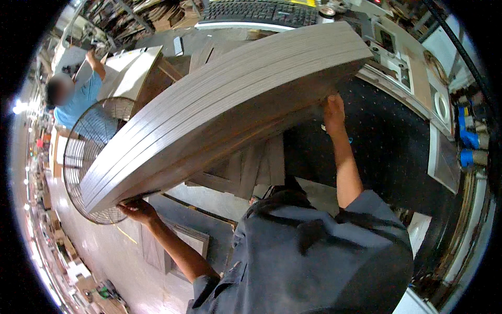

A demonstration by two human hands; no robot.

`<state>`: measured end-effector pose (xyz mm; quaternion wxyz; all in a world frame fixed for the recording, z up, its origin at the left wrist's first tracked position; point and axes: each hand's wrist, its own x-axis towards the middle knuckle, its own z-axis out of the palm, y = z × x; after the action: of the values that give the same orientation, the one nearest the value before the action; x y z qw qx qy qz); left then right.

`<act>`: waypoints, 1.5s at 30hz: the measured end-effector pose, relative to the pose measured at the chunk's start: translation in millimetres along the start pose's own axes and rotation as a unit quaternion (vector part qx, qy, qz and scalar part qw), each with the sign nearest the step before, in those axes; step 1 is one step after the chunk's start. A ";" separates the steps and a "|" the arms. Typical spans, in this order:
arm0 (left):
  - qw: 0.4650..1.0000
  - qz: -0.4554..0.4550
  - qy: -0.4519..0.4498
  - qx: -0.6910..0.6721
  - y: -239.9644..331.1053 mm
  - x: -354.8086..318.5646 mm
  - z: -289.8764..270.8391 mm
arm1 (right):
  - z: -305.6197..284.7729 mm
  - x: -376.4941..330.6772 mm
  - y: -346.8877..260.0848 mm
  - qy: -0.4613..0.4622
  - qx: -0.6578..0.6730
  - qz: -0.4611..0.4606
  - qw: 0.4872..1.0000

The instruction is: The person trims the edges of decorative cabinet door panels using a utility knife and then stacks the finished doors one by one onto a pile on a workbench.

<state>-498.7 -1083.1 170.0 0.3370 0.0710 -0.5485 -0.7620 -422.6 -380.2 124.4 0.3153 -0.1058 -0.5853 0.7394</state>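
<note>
A thick stack of long grey boards [219, 110] fills the middle of the view, held up in the air and tilted, its right end higher. My left hand [138, 209] grips the stack's lower left end from beneath. My right hand [333, 111] presses against the underside near the upper right end. Below the stack's right half lies a black dotted machine bed [387, 146].
A round wire-cage fan [83, 152] stands at the left, partly behind the stack. Another person in a blue shirt [78, 97] works at the far left. More grey boards [246, 170] lie under the stack. Blue fittings [468, 138] sit at the right edge.
</note>
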 end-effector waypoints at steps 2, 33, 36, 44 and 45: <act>1.000 -0.006 -0.002 0.010 -9.5 1.0 7.3 | -51.5 6.5 50.9 0.022 -0.008 -0.003 1.000; 0.958 -0.138 0.251 0.030 94.0 -272.7 -179.4 | 107.5 -68.7 8.5 -0.185 -0.129 0.075 0.971; 0.931 -0.131 0.341 0.019 136.4 -336.3 -265.0 | 132.9 -120.7 -4.7 -0.216 -0.103 0.095 0.966; 0.849 -0.014 0.526 0.048 216.7 -507.2 -519.5 | 213.6 -254.6 6.2 -0.291 -0.031 0.209 0.933; 0.834 0.004 0.547 0.073 228.3 -497.9 -524.6 | 226.8 -271.2 14.7 -0.297 -0.026 0.224 0.928</act>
<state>231.3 -1241.0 37.9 0.5788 0.4985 -0.3290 -0.5552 -335.7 -723.2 119.3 -0.0500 -0.0175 -0.6320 0.7731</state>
